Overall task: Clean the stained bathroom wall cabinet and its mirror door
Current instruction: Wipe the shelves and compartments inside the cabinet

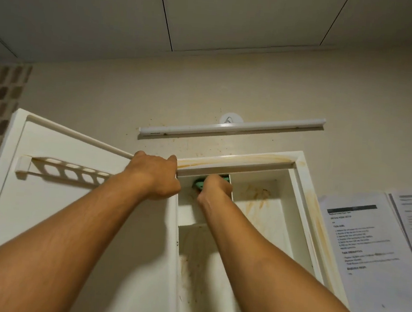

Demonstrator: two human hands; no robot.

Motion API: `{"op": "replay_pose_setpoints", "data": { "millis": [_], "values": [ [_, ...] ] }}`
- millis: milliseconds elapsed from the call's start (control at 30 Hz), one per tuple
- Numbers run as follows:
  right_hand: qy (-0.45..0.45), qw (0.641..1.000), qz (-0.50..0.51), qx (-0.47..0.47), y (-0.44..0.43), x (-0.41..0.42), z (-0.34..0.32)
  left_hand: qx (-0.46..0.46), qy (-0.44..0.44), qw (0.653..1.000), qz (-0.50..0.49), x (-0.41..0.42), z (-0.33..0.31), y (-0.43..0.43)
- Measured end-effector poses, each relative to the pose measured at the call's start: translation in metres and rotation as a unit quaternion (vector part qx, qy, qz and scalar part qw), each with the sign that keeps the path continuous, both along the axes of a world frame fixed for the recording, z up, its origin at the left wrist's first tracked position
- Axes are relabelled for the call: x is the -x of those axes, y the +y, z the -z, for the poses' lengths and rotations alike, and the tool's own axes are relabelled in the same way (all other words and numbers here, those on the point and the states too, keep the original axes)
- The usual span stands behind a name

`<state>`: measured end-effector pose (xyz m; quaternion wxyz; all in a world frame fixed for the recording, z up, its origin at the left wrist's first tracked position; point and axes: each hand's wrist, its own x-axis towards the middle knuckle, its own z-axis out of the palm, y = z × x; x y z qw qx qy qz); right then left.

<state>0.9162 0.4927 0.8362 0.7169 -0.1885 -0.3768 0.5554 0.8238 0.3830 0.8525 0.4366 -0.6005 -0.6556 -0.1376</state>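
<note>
**Up in the top compartment, pad in hand**

Overhead, the cabinet hung on the wall with its door swung wide to the left, inner face toward me. My left hand gripped the cabinet's top rim at the hinge corner, fingers curled over the edge. My right hand reached into the upper left compartment, closed round a green pad and holding it up under the top panel; whether it was sponge or cloth I could not tell.

Orange-brown stains ran along the top rim, down the right frame and across the back wall of the neighbouring compartment. A shelf sat just under my right forearm. A slotted rack crossed the door, partly hidden behind my left wrist. Above the cabinet a light bar was fixed on the wall, and printed sheets hung to the right.
</note>
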Motion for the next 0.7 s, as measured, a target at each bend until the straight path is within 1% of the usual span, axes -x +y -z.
{"op": "replay_pose_setpoints", "data": {
  "millis": [33,100,167,233,367,467,533,600,700],
  "values": [
    [0.011,1.0,-0.01,-0.012,-0.006,-0.001,0.002,0.0,-0.002,1.0,-0.001,-0.001,0.0,0.0],
    [0.048,0.999,0.005,-0.009,-0.012,0.004,-0.003,-0.003,-0.006,1.0,-0.002,-0.001,-0.001,0.0],
    [0.063,0.997,0.032,-0.027,-0.016,0.013,-0.006,0.002,-0.016,1.0,-0.005,-0.002,-0.001,0.001],
    [0.028,0.998,0.04,-0.034,-0.011,0.018,-0.004,0.005,-0.012,1.0,-0.013,-0.003,-0.002,0.001],
    [-0.024,0.999,-0.021,-0.031,0.005,0.014,-0.004,0.018,-0.019,0.999,-0.02,-0.004,-0.002,-0.003],
    [-0.022,0.999,-0.04,-0.026,0.005,0.011,-0.005,0.024,-0.014,0.999,-0.022,-0.003,-0.004,-0.003],
    [-0.044,0.998,-0.032,-0.036,0.002,0.016,-0.005,0.015,-0.005,1.0,-0.027,-0.003,-0.003,0.0],
    [-0.035,0.998,-0.035,-0.042,0.0,0.019,-0.002,0.012,0.0,1.0,-0.025,-0.003,-0.003,0.002],
    [-0.02,0.998,-0.056,-0.007,0.008,0.023,-0.007,0.013,0.006,1.0,-0.024,-0.002,-0.004,0.003]
  ]
}}
